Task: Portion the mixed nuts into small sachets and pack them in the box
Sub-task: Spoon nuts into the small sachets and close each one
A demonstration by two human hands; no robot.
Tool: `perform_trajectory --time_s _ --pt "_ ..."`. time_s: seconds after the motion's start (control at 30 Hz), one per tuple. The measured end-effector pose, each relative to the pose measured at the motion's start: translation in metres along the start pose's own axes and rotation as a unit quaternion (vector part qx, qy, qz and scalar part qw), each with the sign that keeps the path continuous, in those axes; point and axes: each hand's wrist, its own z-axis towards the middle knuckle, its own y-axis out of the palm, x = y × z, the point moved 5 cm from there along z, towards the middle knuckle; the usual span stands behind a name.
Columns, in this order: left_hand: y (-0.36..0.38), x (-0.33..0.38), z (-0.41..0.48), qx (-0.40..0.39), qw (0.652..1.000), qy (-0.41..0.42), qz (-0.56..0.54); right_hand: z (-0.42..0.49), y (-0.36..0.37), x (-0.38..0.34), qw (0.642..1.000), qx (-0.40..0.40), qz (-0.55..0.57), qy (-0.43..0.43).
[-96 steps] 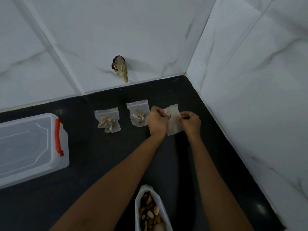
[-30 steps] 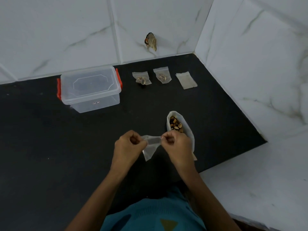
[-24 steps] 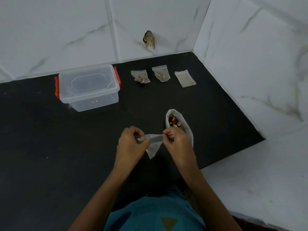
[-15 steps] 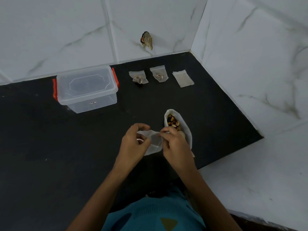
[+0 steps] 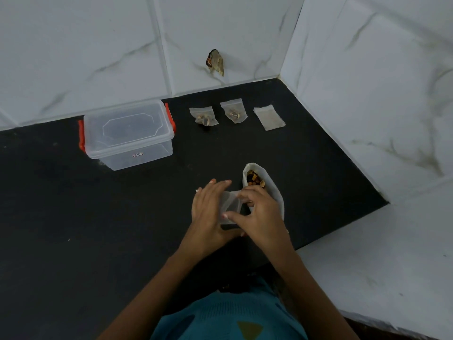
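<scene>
Both hands hold one small clear sachet (image 5: 230, 204) just above the black counter, near its front. My left hand (image 5: 208, 212) cups its left side with the fingers stretched out. My right hand (image 5: 259, 214) pinches its right edge with thumb and fingers, spreading its mouth. Right behind my right hand lies the open bag of mixed nuts (image 5: 263, 185). Far back lie two sachets with nuts, one (image 5: 203, 116) left of the other (image 5: 233, 111), and a flat stack of empty sachets (image 5: 269, 117). The clear box (image 5: 127, 133) with red clips stands shut at the back left.
The black counter (image 5: 73, 217) ends at white marble tiled walls behind and to the right. A lower white marble surface (image 5: 367, 266) lies at the front right. A torn scrap (image 5: 215, 62) sticks to the back wall. My teal top shows at the bottom.
My hands moved from the stack of empty sachets at the back to the front with one sachet. Over the last second my fingers shifted on it, pulling its mouth apart.
</scene>
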Motion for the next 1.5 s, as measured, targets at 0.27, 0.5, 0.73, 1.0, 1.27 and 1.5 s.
perform_trajectory --time_s 0.27,0.5,0.73,1.0,1.27,1.5 --pt "0.0 0.007 0.004 0.019 0.994 -0.021 -0.102 -0.006 -0.004 -0.006 0.999 -0.039 -0.017 0.022" --pt "0.007 0.009 0.004 0.034 0.994 -0.026 -0.102 -0.011 -0.003 -0.004 0.999 -0.02 -0.034 0.025" --pt "0.011 -0.004 0.007 0.048 0.981 -0.103 -0.16 -0.011 -0.034 0.031 0.988 0.046 0.096 0.109" --pt "0.027 -0.018 0.012 0.03 0.971 -0.144 -0.186 -0.032 -0.027 0.097 0.956 -0.055 -0.267 0.105" --pt "0.052 -0.017 0.021 -0.063 0.959 -0.141 -0.239 -0.014 -0.044 0.093 0.994 0.047 -0.074 0.063" --pt "0.065 -0.021 0.025 -0.123 0.965 -0.116 -0.202 0.006 -0.043 0.097 0.996 0.075 0.014 0.048"
